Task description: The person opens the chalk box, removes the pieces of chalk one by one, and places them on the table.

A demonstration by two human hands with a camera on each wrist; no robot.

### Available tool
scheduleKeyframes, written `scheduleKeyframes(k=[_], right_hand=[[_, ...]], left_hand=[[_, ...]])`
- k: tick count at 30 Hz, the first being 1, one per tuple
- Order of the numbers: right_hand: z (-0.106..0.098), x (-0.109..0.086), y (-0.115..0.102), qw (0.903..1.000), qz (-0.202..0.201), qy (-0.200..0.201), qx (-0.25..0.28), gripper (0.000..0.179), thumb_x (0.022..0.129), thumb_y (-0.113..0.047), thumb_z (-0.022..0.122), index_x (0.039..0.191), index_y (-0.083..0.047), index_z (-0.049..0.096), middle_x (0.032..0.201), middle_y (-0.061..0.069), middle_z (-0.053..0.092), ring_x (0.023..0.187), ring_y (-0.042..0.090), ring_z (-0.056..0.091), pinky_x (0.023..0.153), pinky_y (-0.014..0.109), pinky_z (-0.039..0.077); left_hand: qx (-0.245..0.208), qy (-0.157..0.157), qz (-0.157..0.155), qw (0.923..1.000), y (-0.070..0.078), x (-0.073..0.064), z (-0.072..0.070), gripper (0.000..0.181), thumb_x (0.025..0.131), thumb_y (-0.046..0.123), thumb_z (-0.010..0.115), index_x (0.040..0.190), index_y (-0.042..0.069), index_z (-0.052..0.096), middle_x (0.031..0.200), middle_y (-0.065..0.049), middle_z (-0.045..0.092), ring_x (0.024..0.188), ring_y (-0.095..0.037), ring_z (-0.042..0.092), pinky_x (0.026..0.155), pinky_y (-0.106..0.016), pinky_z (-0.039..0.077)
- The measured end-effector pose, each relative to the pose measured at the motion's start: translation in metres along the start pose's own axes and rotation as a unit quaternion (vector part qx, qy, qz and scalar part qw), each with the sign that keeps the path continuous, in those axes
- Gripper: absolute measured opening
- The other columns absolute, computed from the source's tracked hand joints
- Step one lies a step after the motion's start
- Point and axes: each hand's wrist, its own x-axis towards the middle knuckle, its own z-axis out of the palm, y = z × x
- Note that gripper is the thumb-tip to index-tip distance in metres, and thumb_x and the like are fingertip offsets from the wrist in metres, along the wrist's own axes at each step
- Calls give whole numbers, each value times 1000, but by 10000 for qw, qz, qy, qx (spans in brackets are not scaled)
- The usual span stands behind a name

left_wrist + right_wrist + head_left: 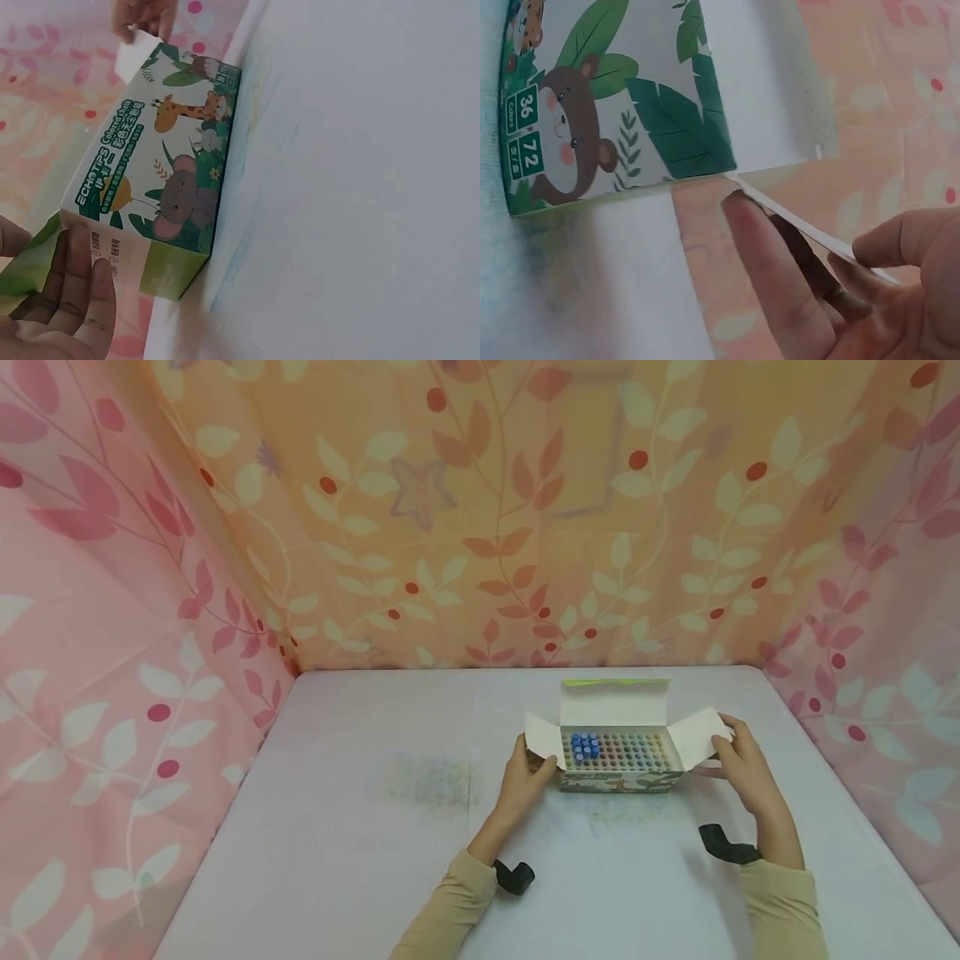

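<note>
An open box of colored chalk (617, 782) stands on the table, its front printed with cartoon animals and leaves. Blue chalk sticks (580, 747) rise above the rest at its left end; rows of round tops in several colors fill the grid beside them. My left hand (522, 781) holds the left end flap (543, 741), thumb on the flap and fingers against the box's end in the left wrist view. With thumb and fingers, my right hand (745, 766) pinches the white right end flap (810, 229). The back lid (614, 703) stands raised.
The box rests on a white-covered table (337, 860) with bluish and greenish smudges (435, 783) left of the box. Leaf-patterned curtains (480, 527) enclose the back and both sides. A black strap piece (514, 878) hangs at the left wrist, another (727, 847) at the right.
</note>
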Motion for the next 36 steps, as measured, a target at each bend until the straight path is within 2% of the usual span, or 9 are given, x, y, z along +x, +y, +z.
scheduleKeyframes(k=[7,14,18,24,26,28,31,33,36], right_hand=[[-2,5,22,9869,568,32,1508,53,98,-11,25,145,5,4,115,9,42,81,-2,58,66,23,53],[-4,7,48,9287,805,-547,3579,57,97,0,20,144,5,-13,107,-11,53,89,4,61,73,22,52],[-3,8,56,9306,1007,-524,3480,59,96,2,22,144,4,-13,105,-12,51,86,3,61,71,20,52],[-2,9,61,9295,940,-677,3502,62,94,3,25,143,5,-15,104,-12,55,84,3,61,64,20,51],[-4,8,60,9441,940,-541,3112,63,94,2,29,145,4,-9,104,-13,54,84,1,60,65,19,50],[-5,7,56,9683,899,-248,2317,61,94,-2,33,147,2,1,111,-2,53,84,-2,57,68,18,49],[-5,5,42,9910,794,709,807,56,94,-8,40,146,-4,20,119,12,49,91,0,54,71,14,46],[-3,4,26,9868,639,1487,11,51,93,-11,42,143,-7,31,126,20,44,99,10,53,75,15,43],[2,4,-1,9657,196,2468,-776,43,92,-13,47,135,-10,45,126,15,46,108,23,50,81,17,42]], left_hand=[[-1072,-170,-330,9935,14,-2,-4,45,90,0,52,130,-8,32,115,-25,53,100,-39,60,83,-42,51],[-2135,-45,-1047,9713,-13,3,3,40,90,6,55,126,1,37,108,-21,60,86,-26,66,84,-42,50],[-2732,89,-1661,9475,-16,0,5,43,89,11,57,126,5,37,105,-14,60,82,-15,65,87,-39,49],[-3310,82,-1839,9255,-20,-1,8,43,90,10,57,127,5,35,102,-12,58,83,-15,64,91,-41,47],[-3389,58,-1817,9231,-20,-2,8,45,89,11,58,127,4,34,103,-14,58,84,-16,64,91,-41,47],[-3310,15,-1703,9281,-18,-2,6,50,88,13,61,129,3,33,106,-13,57,86,-16,63,90,-39,48],[-2729,11,-1264,9537,-13,-2,-2,60,87,19,64,132,1,30,110,-13,57,89,-16,62,85,-34,50],[-2175,121,-1006,9708,-8,-1,-7,64,86,24,65,136,2,30,112,-12,56,92,-16,61,83,-32,50],[-1251,386,-677,9891,0,3,-15,66,87,25,63,140,6,28,120,-13,51,99,-22,57,85,-34,49]])
